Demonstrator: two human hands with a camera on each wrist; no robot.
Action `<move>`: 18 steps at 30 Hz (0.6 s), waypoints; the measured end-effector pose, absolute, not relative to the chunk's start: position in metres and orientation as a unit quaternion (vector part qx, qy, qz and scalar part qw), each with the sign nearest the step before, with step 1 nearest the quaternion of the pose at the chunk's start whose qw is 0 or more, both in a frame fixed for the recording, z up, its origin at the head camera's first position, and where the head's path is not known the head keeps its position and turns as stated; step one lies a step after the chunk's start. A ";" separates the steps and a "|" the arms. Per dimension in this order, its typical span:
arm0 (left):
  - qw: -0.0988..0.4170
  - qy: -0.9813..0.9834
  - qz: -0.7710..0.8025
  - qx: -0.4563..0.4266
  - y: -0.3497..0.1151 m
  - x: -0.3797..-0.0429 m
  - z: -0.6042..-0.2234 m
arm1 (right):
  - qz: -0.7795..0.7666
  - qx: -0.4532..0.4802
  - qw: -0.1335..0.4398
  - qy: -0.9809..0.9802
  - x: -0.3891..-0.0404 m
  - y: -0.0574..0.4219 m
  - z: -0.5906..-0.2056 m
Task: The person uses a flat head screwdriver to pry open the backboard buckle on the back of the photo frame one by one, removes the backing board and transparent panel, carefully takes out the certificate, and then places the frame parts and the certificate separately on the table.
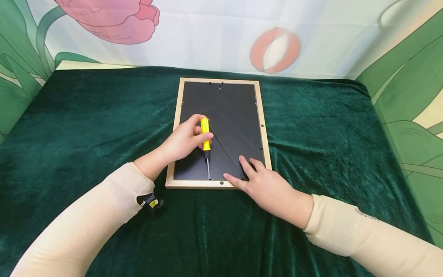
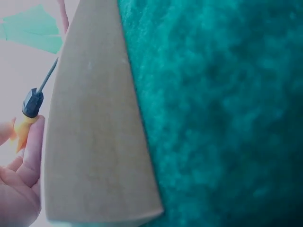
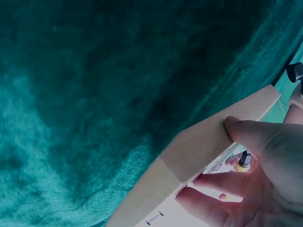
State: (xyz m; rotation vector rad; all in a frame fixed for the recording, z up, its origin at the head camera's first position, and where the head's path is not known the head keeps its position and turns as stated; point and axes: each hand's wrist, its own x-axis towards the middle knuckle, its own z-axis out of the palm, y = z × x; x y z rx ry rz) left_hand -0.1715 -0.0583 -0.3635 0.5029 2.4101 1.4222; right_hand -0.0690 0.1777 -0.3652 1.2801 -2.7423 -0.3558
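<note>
A wooden picture frame point(image 1: 262, 115) lies face down, its black backing board point(image 1: 228, 98) uppermost. My left hand point(image 1: 180, 141) holds a screwdriver point(image 1: 205, 134) by its yellow handle, fingers and thumb around it. The shaft points down toward me, its tip at a small dark tab on the near rail. In the left wrist view the screwdriver point(image 2: 32, 104) shows past the frame's pale edge point(image 2: 94, 118). With fingers spread, my right hand point(image 1: 268, 188) rests on the near right corner; in the right wrist view its thumb point(image 3: 241, 127) touches the wooden side.
Dark green velvet cloth point(image 1: 114, 111) covers the table under the frame. Several small dark tabs line the inner edges of the frame, and a small hanger point(image 1: 220, 87) sits near the far rail. A flower-printed curtain point(image 1: 207, 34) hangs behind.
</note>
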 end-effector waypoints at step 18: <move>0.137 0.856 0.461 0.190 -0.052 -0.167 -0.353 | -0.100 0.402 0.033 -0.910 -0.066 0.174 -0.362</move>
